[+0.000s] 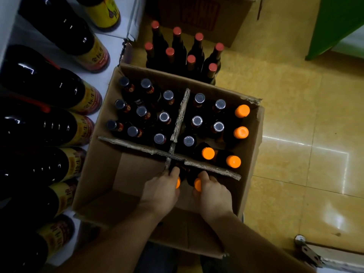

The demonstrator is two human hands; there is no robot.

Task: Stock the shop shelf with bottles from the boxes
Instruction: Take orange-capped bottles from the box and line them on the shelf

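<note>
2 hands are nearest, both inside the open brown corrugated-cardboard box (94, 174) on the floor. The L hand (160, 191) is curled round the neck of a dark glass bottle w/ round orange plastic cap (177, 183). The R hand (214, 195) wraps a 2nd orange-capped bottle (197, 184) the same way. Both bottles sit side by side just on the near side of where the raw-edged cardboard cross divider (137, 144) meets; can't tell if they are lifted. The divider makes 4 compartments. Near-left shows bare cardboard bottom. Far-left holds 9 dark bottles w/ flat grey shiny caps (164, 117), 3 rows of 3. Far-right holds 9: 5 grey-capped plus 4 more orange-capped ones (241, 132) along its right and near sides. Along the left runs the white shop shelf (114, 42), w/ at least 7 large glossy dark bottles w/ yellow-and-red labels (49, 83) in a row. Just beyond the box, 8 slim dark bottles w/ red foil tops (191, 59) stand close together on the glossy yellow tiled floor (295, 115). Behind them, 1 more brown cardboard box w/ red print (197, 16).
</note>
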